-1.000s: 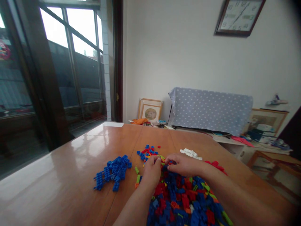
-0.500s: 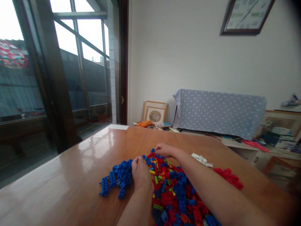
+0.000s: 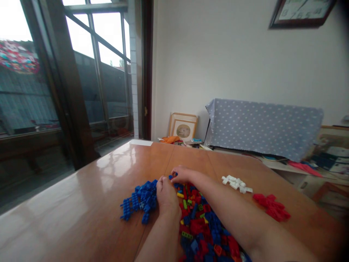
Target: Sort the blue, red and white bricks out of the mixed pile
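Set apart on table: blue pile, white pieces, red pieces. Remaining: mixed brick pile, colours jumbled. Left hand: fingers bunched, beside blue pile. Right hand: fingers curled, far end of bricks. Held contents indeterminable.

The left forearm and right forearm are bare along their visible length, smooth and rounded, broad at the near end and slimmer toward the wrists. The left hand and right hand are bare too (finer detail is blurred).
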`<state>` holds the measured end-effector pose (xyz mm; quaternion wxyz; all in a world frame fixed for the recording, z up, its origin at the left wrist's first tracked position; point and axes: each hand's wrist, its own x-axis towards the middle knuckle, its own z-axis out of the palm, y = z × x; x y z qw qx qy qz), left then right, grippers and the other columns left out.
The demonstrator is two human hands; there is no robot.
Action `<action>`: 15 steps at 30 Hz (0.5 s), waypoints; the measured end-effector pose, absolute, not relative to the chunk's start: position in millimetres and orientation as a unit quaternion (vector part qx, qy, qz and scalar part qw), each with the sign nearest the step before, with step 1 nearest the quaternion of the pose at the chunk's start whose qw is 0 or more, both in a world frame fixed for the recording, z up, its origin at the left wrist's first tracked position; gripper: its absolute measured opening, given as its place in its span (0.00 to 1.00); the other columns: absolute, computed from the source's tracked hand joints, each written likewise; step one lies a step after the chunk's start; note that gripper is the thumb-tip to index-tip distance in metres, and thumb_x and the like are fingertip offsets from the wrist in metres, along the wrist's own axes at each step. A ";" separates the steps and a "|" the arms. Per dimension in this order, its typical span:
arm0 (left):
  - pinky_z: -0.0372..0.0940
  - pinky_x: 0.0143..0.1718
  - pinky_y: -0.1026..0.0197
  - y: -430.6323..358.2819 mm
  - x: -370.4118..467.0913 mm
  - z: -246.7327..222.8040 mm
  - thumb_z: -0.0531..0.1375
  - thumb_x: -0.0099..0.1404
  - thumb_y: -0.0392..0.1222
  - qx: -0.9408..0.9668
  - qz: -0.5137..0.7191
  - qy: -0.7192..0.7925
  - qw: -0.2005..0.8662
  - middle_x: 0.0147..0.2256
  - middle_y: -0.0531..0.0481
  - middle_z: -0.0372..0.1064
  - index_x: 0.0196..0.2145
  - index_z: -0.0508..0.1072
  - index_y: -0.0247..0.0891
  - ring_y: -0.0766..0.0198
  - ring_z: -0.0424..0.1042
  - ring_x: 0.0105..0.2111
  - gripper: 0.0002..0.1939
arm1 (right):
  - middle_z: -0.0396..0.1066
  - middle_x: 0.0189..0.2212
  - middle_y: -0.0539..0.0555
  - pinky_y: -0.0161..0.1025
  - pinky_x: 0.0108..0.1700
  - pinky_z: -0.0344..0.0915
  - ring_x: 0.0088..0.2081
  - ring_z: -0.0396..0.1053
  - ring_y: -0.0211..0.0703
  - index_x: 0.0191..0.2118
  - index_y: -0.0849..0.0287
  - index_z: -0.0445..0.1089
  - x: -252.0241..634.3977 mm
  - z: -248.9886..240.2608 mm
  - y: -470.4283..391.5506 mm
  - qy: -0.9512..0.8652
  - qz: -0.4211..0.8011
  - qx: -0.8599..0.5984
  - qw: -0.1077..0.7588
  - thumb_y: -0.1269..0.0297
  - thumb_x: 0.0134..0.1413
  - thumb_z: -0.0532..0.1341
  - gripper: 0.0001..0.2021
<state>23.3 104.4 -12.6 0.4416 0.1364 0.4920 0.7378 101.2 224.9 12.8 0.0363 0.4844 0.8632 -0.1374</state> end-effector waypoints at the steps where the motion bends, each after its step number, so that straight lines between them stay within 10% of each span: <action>1: 0.67 0.39 0.59 104.3 24.0 -13.1 0.55 0.64 0.48 0.142 0.729 0.496 0.450 0.37 0.50 0.72 0.46 0.71 0.40 0.60 0.73 0.37 0.15 | 0.79 0.43 0.54 0.34 0.40 0.67 0.41 0.75 0.46 0.47 0.53 0.78 104.0 14.7 218.7 0.865 -0.134 0.481 0.043 0.49 0.45 0.68 0.23; 15: 0.62 0.40 0.59 92.3 40.3 -14.0 0.58 0.62 0.48 0.341 0.618 0.518 0.484 0.31 0.48 0.71 0.28 0.73 0.38 0.56 0.69 0.38 0.12 | 0.78 0.36 0.49 0.30 0.36 0.64 0.35 0.72 0.38 0.41 0.56 0.79 190.2 60.0 153.3 0.893 -0.245 0.372 0.070 0.65 0.52 0.60 0.12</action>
